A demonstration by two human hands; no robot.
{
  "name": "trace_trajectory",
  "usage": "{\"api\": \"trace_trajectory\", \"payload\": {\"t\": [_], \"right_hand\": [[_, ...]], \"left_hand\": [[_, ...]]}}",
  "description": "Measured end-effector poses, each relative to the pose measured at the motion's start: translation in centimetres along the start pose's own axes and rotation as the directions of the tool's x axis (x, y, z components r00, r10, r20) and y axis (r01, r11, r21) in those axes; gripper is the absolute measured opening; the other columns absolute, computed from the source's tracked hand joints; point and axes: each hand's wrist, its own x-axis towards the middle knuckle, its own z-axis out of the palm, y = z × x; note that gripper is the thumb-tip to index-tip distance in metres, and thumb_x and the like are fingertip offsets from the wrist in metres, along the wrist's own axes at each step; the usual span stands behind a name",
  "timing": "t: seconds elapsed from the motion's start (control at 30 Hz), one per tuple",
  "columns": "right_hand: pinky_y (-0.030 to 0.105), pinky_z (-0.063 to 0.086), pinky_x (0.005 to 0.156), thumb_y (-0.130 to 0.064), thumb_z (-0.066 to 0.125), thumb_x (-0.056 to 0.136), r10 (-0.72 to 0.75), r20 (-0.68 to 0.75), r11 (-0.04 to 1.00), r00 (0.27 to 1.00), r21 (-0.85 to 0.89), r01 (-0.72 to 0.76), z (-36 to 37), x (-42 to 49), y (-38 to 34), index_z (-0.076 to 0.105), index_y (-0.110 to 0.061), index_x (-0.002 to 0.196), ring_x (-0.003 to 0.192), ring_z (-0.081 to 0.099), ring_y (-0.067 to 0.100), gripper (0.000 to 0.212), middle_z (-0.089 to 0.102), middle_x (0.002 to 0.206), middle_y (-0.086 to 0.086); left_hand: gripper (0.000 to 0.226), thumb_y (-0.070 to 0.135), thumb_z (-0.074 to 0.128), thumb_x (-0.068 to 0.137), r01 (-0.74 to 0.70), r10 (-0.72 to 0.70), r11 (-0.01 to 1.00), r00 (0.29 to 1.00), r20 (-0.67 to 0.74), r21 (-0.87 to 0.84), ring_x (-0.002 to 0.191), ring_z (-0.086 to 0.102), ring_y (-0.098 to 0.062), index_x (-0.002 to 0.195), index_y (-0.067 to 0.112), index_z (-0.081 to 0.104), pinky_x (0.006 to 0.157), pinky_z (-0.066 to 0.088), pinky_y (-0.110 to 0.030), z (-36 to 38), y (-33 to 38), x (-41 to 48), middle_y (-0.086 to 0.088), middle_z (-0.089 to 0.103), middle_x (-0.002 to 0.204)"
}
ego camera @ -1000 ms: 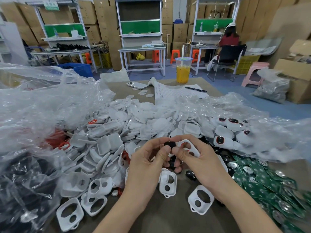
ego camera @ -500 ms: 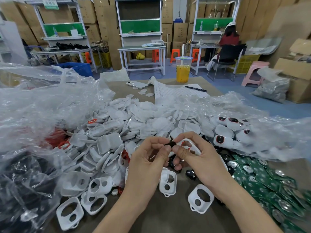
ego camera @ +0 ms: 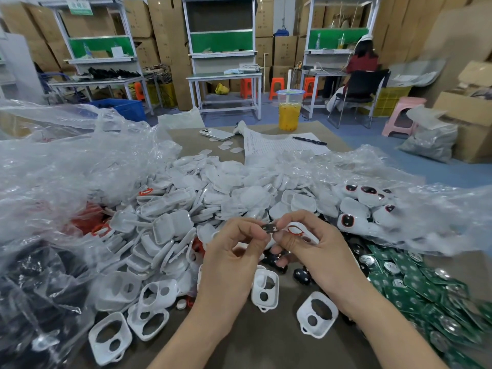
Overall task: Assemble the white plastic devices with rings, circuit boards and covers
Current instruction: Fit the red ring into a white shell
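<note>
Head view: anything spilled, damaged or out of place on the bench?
Nothing spilled or visibly broken. One oddity: a cup of orange drink stands upright at the far edge of the table, beside the paper sheet, sharing the surface with the loose green circuit boards.

Even, diffuse light fills the workshop, shadows soft; left of the cup of orange drink (ego camera: 289, 113) clear plastic bags (ego camera: 66, 166) throw white glare, far right of it cardboard boxes (ego camera: 452, 35) and green circuit boards (ego camera: 426, 288) smear, shelving frames (ego camera: 221, 35) behind it bow outward
</note>
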Motion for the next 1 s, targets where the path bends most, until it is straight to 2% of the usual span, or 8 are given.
{"api": "trace_trajectory", "payload": {"t": [0.07,0.13,0.2,0.33,0.47,0.73,0.9,1.0], "right_hand": [[0.023,0.054,0.059,-0.004,0.07,0.09,0.0,-0.003,1.0,1.0,0.013,0.0,0.0,-0.01,-0.06,0.071,-0.023,0.081,0.06,0.065,0.017,0.022,0.069,0.069,0.011],[0.023,0.054,0.058,-0.002,0.069,0.09,-0.006,-0.003,1.0,1.0,0.024,0.007,0.03,0.02,-0.1,0.071,-0.022,0.08,0.06,0.066,0.016,0.022,0.069,0.07,0.009],[0.025,0.055,0.059,-0.002,0.069,0.089,-0.014,-0.01,1.0,1.0,0.028,0.014,0.06,0.07,-0.08,0.071,-0.021,0.08,0.063,0.067,0.016,0.022,0.068,0.071,0.006],[0.025,0.055,0.058,-0.003,0.071,0.089,-0.011,-0.015,0.999,1.0,0.031,0.011,0.12,0.07,-0.11,0.072,-0.021,0.08,0.064,0.067,0.016,0.021,0.068,0.071,0.003],[0.025,0.055,0.057,-0.003,0.071,0.089,-0.006,-0.021,0.999,1.0,0.035,0.006,0.1,0.02,-0.14,0.072,-0.021,0.081,0.063,0.066,0.016,0.02,0.069,0.071,0.001],[0.025,0.055,0.059,-0.004,0.07,0.091,-0.017,-0.012,1.0,1.0,0.021,0.018,0.02,0.06,-0.04,0.071,-0.024,0.079,0.064,0.066,0.016,0.023,0.068,0.071,0.002],[0.024,0.055,0.06,-0.002,0.069,0.091,-0.037,-0.016,0.999,0.999,-0.002,0.037,-0.04,0.13,0.02,0.07,-0.025,0.077,0.066,0.067,0.015,0.027,0.069,0.077,0.001],[0.025,0.055,0.061,-0.002,0.068,0.091,-0.049,-0.016,0.999,0.999,-0.003,0.049,-0.16,0.17,0.14,0.07,-0.024,0.078,0.067,0.067,0.016,0.026,0.07,0.083,0.001]], "left_hand": [[0.038,0.004,0.071,0.088,-0.007,0.007,1.0,1.0,0.008,0.013,0.089,0.068,-0.011,0.071,0.037,0.066,0.076,0.053,-0.03,-0.01,0.19,-0.06,0.013,0.071,0.096],[0.029,0.009,0.071,0.086,-0.005,0.005,1.0,1.0,0.028,-0.013,0.084,0.067,-0.007,0.073,0.034,0.067,0.071,0.05,-0.02,0.06,0.48,-0.21,0.011,0.07,0.093],[0.016,0.017,0.069,0.083,0.013,-0.01,0.998,0.999,0.046,-0.06,0.078,0.066,-0.005,0.077,0.031,0.066,0.067,0.049,-0.017,0.17,0.69,-0.35,0.008,0.071,0.088],[0.004,0.028,0.069,0.084,0.041,-0.035,0.993,0.997,0.062,-0.107,0.076,0.066,-0.007,0.085,0.031,0.066,0.068,0.051,-0.022,0.15,0.73,-0.46,0.006,0.073,0.084],[0.012,0.041,0.068,0.079,0.043,-0.036,0.993,0.997,0.063,-0.112,0.077,0.067,-0.011,0.088,0.032,0.066,0.069,0.053,-0.025,0.11,0.7,-0.55,0.004,0.073,0.086],[0.005,0.032,0.069,0.086,0.055,-0.049,0.992,0.997,0.061,-0.113,0.078,0.07,-0.012,0.088,0.031,0.065,0.072,0.054,-0.03,0.16,1.07,-0.63,0.005,0.075,0.088],[0.021,0.02,0.071,0.094,0.075,-0.071,0.993,0.996,0.048,-0.086,0.077,0.069,-0.009,0.093,0.039,0.063,0.07,0.053,-0.026,0.09,0.89,-0.57,0.007,0.074,0.087],[0.022,0.019,0.071,0.093,0.061,-0.057,0.996,0.997,0.055,-0.068,0.083,0.069,-0.009,0.097,0.039,0.063,0.074,0.054,-0.032,0.0,0.9,-0.53,0.008,0.074,0.089]]}}
